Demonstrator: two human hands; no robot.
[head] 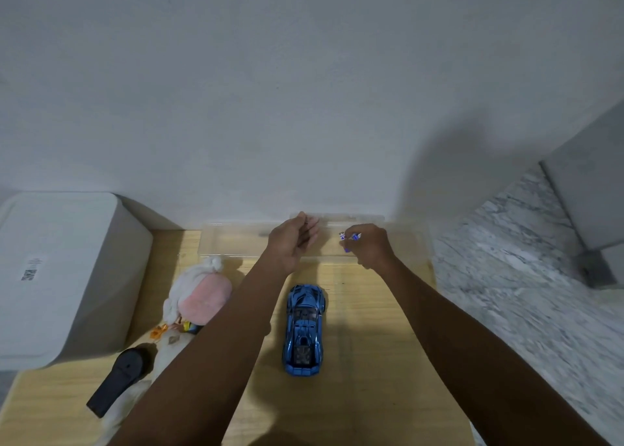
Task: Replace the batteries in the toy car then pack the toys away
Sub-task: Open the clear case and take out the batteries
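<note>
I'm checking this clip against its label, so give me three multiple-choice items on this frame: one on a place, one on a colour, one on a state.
1. Where does the shiny toy car lie?
A. on the pale wooden tabletop, between the forearms
B. inside the white lidded bin
C. on the marble floor

2. What colour is the car?
A. red
B. metallic blue
C. yellow

3. What is the right hand doing?
A. lying flat and open
B. resting on the car
C. gripping small blue-and-white items over the clear plastic box

Key: 1 A, the car sits on the wood nearer the person than both hands. 2 B, its body reflects blue. 3 C, the fingers curl round the small pieces; what they are is too small to tell.
</note>
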